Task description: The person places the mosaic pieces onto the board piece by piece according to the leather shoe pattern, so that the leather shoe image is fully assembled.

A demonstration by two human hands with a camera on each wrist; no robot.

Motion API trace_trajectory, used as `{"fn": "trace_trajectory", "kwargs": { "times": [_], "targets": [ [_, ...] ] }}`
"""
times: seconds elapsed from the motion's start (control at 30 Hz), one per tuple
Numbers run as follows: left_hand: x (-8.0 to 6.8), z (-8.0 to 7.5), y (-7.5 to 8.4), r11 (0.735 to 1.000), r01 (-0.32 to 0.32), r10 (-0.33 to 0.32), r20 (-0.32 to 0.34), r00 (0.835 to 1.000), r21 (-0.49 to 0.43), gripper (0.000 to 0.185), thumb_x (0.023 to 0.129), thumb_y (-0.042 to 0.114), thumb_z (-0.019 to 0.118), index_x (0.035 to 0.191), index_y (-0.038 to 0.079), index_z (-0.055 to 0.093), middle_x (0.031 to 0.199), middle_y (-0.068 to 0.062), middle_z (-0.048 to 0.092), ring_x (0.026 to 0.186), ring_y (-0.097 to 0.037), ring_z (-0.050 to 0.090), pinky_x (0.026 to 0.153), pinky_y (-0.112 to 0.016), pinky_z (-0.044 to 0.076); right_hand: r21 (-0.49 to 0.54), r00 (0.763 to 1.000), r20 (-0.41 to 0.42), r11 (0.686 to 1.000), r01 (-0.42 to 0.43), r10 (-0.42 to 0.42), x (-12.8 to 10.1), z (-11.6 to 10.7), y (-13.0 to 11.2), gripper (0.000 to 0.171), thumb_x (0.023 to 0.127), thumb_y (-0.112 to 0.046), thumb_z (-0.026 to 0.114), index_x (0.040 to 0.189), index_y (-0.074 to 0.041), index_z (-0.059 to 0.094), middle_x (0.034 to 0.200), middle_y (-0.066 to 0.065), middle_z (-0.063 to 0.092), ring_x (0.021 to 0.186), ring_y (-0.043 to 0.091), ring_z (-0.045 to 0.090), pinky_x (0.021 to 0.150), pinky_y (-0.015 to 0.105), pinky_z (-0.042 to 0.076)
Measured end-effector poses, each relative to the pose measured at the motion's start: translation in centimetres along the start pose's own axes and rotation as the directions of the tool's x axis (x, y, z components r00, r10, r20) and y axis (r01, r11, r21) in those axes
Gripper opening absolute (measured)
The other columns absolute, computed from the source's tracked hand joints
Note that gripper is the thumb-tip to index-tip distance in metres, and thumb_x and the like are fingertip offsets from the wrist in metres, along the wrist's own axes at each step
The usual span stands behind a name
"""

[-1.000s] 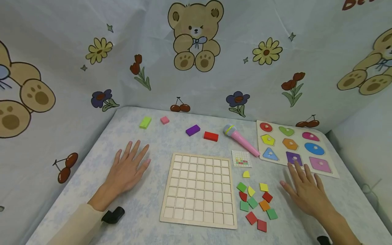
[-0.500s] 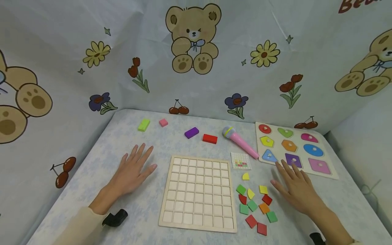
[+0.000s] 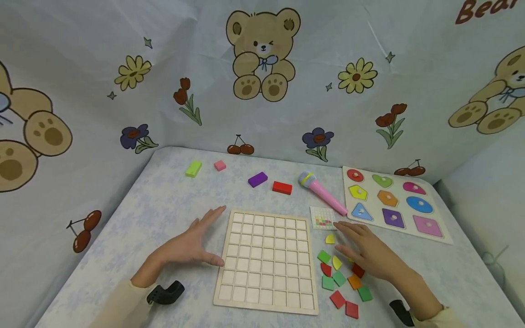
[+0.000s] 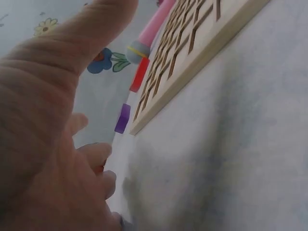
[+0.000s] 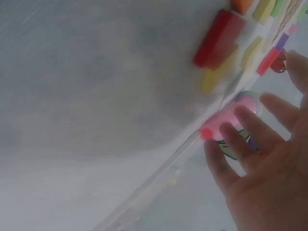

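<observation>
While neither grip holds anything, both hands lie with straight, released fingers beside the pale wooden grid board (image 3: 267, 260) on the blue-patterned desk (image 3: 164, 205). The left hand (image 3: 186, 246) rests on edge along the board's left rim, thumb near the frame. The right hand (image 3: 367, 253) hovers flat over the scattered small coloured tiles (image 3: 342, 284) just right of the board, fingertips reaching toward the yellow quarter-round piece (image 3: 330, 238) and the small printed pattern card (image 3: 322, 217). Beyond these lie a pink toy microphone (image 3: 321, 190) and a white shape-peg puzzle (image 3: 391, 200). As I judge it, a sweeping palm could scatter the loose tiles or nudge the card, and the left hand's push could slide the board.
</observation>
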State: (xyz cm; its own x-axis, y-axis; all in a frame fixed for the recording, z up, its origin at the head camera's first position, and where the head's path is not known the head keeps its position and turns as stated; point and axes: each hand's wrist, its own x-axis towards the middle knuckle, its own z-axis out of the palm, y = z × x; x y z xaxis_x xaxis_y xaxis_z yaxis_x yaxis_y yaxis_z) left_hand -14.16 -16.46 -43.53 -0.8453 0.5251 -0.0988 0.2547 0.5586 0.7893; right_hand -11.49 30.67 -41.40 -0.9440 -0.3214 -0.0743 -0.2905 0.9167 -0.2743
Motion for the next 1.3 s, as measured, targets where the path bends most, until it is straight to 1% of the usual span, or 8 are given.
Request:
{"fn": "trace_trajectory", "kwargs": {
  "times": [0.17,0.3,0.53,0.67,0.83,0.97,1.13,1.3],
  "targets": [
    [0.7,0.5,-0.1,0.999,-0.035,0.032,0.111,0.993,0.024,0.137,0.064,0.044,0.094,0.163,0.019,0.003,0.170,-0.013,0.002,0.153,-0.043,-0.013,0.113,-0.070,-0.015,0.079,0.998,0.046,0.996,0.045,-0.049,1.1,0.0,0.0,0.052,0.096,-0.039,0.067,0.142,-0.016,0.058,0.140,0.014,0.058,0.129,0.039,0.052,0.102,0.063,0.045],
    [1.1,1.0,-0.2,0.994,-0.050,0.035,0.156,0.987,0.094,0.141,0.061,0.052,0.093,0.163,0.016,0.003,0.170,-0.013,0.000,0.152,-0.043,-0.017,0.110,-0.072,-0.017,0.088,0.996,0.055,0.994,0.066,-0.071,1.7,0.1,0.3,0.039,0.094,-0.031,0.072,0.131,-0.019,0.067,0.132,0.007,0.063,0.124,0.033,0.056,0.101,0.059,0.047],
    [1.2,1.1,-0.3,0.990,-0.064,0.042,0.166,0.985,0.127,0.138,0.060,0.051,0.094,0.163,0.012,0.010,0.170,-0.013,-0.002,0.153,-0.042,-0.017,0.110,-0.071,-0.017,0.020,0.997,0.040,0.998,0.063,-0.064,2.4,0.2,0.2,0.026,0.089,-0.024,0.077,0.115,-0.021,0.075,0.116,0.000,0.067,0.110,0.023,0.061,0.095,0.050,0.054],
    [1.2,1.2,-0.2,0.989,-0.062,0.039,0.167,0.985,0.135,0.137,0.059,0.052,0.094,0.163,0.012,0.013,0.170,-0.013,-0.002,0.153,-0.042,-0.016,0.110,-0.071,-0.017,-0.020,0.998,0.043,0.998,0.053,-0.052,2.5,0.4,0.0,0.024,0.088,-0.024,0.078,0.112,-0.021,0.076,0.113,-0.002,0.067,0.105,0.019,0.062,0.092,0.046,0.056],
    [1.3,1.2,-0.3,0.986,-0.052,0.026,0.161,0.987,0.158,0.137,0.059,0.052,0.094,0.163,0.013,0.013,0.170,-0.012,-0.002,0.153,-0.042,-0.016,0.111,-0.071,-0.016,-0.043,0.998,0.040,0.998,0.045,-0.043,2.6,0.4,-0.3,0.024,0.088,-0.026,0.078,0.111,-0.020,0.076,0.112,-0.002,0.068,0.108,0.021,0.063,0.094,0.047,0.055],
    [1.3,1.1,-0.3,0.986,-0.052,0.026,0.162,0.986,0.159,0.137,0.059,0.053,0.093,0.163,0.014,0.013,0.170,-0.012,-0.002,0.153,-0.042,-0.016,0.111,-0.071,-0.015,-0.049,0.999,0.007,0.998,0.035,-0.035,2.8,0.0,-0.9,0.025,0.087,-0.026,0.079,0.111,-0.019,0.075,0.109,-0.002,0.068,0.100,0.018,0.063,0.089,0.044,0.057],
    [1.3,1.0,-0.5,0.986,-0.047,0.021,0.164,0.986,0.160,0.137,0.058,0.055,0.093,0.163,0.014,0.014,0.170,-0.012,-0.002,0.153,-0.042,-0.015,0.111,-0.071,-0.015,-0.001,0.999,-0.022,0.999,0.039,-0.039,3.7,-0.4,-3.3,0.025,0.089,-0.026,0.078,0.113,-0.019,0.074,0.111,-0.001,0.068,0.098,0.017,0.063,0.087,0.043,0.057],
    [1.3,1.1,-0.8,0.986,-0.058,0.031,0.163,0.986,0.159,0.137,0.058,0.057,0.092,0.163,0.014,0.014,0.170,-0.012,-0.002,0.153,-0.043,-0.015,0.110,-0.072,-0.015,0.026,0.992,-0.021,0.991,0.128,-0.127,5.4,0.1,-6.4,0.025,0.089,-0.028,0.077,0.113,-0.019,0.074,0.108,-0.005,0.068,0.096,0.013,0.063,0.084,0.035,0.057]
  ]
}}
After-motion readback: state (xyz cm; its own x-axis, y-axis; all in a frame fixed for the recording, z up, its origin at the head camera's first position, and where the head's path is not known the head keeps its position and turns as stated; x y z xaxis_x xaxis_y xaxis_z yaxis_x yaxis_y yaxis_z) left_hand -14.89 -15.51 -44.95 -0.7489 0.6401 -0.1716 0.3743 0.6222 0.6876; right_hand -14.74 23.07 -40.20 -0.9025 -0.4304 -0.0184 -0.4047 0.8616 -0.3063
